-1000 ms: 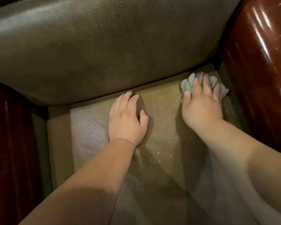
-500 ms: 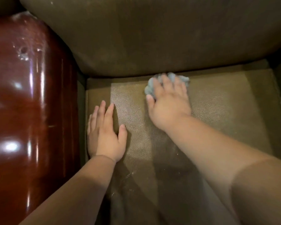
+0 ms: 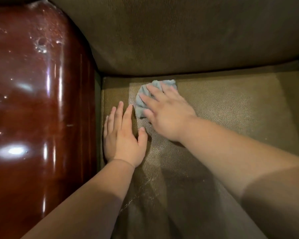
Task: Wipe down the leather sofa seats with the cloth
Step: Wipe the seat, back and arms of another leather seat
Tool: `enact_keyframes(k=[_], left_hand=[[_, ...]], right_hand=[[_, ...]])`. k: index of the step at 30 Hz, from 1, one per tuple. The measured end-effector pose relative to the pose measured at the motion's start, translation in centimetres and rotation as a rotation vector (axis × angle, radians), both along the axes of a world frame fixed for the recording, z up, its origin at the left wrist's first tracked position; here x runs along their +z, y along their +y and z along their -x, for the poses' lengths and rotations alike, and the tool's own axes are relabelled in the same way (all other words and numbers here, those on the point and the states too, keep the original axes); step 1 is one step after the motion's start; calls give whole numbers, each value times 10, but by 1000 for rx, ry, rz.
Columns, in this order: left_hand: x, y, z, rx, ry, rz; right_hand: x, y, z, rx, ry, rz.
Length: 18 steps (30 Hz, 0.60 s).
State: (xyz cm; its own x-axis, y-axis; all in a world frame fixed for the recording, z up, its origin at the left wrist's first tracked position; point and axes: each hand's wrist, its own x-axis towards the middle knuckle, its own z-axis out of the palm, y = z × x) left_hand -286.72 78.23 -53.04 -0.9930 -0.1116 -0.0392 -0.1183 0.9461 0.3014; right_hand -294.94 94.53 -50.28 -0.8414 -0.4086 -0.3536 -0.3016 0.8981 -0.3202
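Cloth (image 3: 142, 99) under right hand (image 3: 167, 116), sofa seat (image 3: 231, 109)

At nine o'clock from me a glossy reddish-brown wooden armrest (image 3: 38, 109) rises, streaked with bright white light reflections and a few small scuffs. At twelve o'clock the olive-brown leather backrest cushion (image 3: 188, 35) bulges forward, dim and finely grained, shadowed along its lower edge.

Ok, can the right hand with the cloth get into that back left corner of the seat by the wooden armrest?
Probably yes. The right hand presses the cloth close by; only the left hand, flat on the seat beside the armrest, partly crowds that corner.
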Motion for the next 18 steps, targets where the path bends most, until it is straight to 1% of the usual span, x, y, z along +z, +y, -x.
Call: enact_keyframes(k=[1, 2, 3, 4, 6, 7, 8, 9, 10, 12, 13, 14, 15, 16, 18], left_hand=[[0, -1, 0, 0, -9, 7], [0, -1, 0, 0, -15, 18], [-1, -2, 0, -4, -19, 31], [-2, -2, 0, -8, -21, 42], [-7, -1, -1, -6, -16, 56], [-9, -1, -1, -3, -10, 63], [-11, 0, -2, -3, -3, 66], [-12, 1, -2, -6, 7, 60], [-13, 1, -2, -7, 18, 52], [-13, 1, -2, -6, 34, 40], [-12, 1, -2, -6, 34, 36], [-12, 1, -2, -7, 30, 32], [-11, 1, -1, -10, 23, 30], [-10, 0, -2, -12, 17, 33], [-8, 1, -2, -23, 4, 39]], right_hand=[[1, 19, -4, 39, 15, -7], [0, 41, -9, 4, 48, -46], [-3, 69, -14, -98, 85, -108], [-5, 100, -20, -254, 99, -170], [3, 148, -36, -591, 40, -239], [9, 151, -47, -686, -6, -236], [9, 140, -62, -699, 2, -238], [10, 122, -79, -619, 46, -240], [9, 100, -97, -467, 89, -215], [8, 58, -124, -98, 112, -78], [10, 49, -129, 40, 86, -45], [10, 51, -123, 109, 66, -44], [8, 62, -115, 87, 73, -78], [5, 78, -108, -19, 87, -121], [4, 116, -96, -417, 86, -228]])
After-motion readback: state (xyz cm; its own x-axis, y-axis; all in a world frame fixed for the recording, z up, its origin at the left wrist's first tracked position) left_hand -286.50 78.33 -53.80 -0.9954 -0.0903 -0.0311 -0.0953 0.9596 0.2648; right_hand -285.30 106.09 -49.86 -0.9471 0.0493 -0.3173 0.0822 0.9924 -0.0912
